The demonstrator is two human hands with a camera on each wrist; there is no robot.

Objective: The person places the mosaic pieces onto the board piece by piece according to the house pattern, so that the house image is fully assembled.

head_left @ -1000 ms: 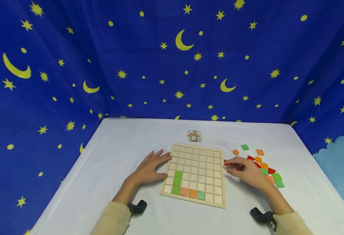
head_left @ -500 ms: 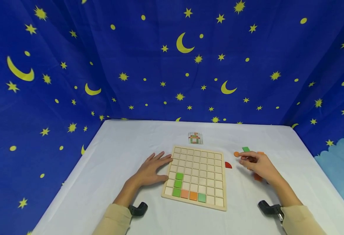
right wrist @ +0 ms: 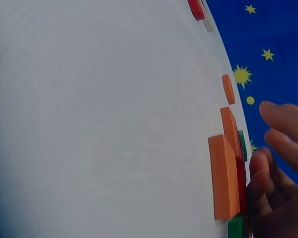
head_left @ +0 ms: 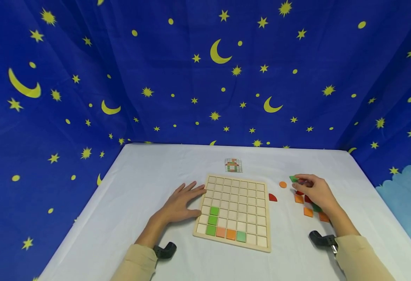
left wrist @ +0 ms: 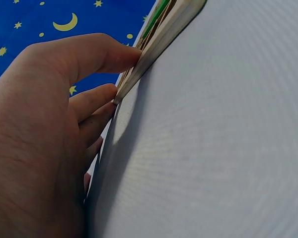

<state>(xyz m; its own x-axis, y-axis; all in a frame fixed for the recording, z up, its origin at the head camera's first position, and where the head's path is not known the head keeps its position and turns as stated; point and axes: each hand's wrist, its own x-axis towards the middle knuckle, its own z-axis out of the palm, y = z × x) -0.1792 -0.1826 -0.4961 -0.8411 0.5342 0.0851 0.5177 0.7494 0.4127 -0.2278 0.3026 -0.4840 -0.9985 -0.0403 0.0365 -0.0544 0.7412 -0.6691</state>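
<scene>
My left hand (head_left: 181, 203) rests along the left edge of a wooden grid board (head_left: 266, 218), thumb and fingers extended; in the left wrist view, the thumb (left wrist: 121, 58) touches its rim. Green, orange and pale tiles fill an L of cells at the board's lower left. My right hand (head_left: 316, 191) is over the loose tiles to the right, fingers bent, fingertips right at a green square tile (head_left: 292, 178). The right wrist view has a gap between thumb and fingers. Just off the board's right edge lies a red quarter-round tile (head_left: 273, 197).
A small pattern card (head_left: 233, 165) lies behind the board. An orange round tile (head_left: 283, 184) sits left of the right hand. Orange square tiles (head_left: 308, 212) and several others lie partly hidden under it. Blue starry cloth (head_left: 177, 78) hangs behind the white table.
My right hand has let go of the red quarter-round tile beside the board and moved right and back, past the orange round tile, to the green square tile. The left hand stays on the board.
</scene>
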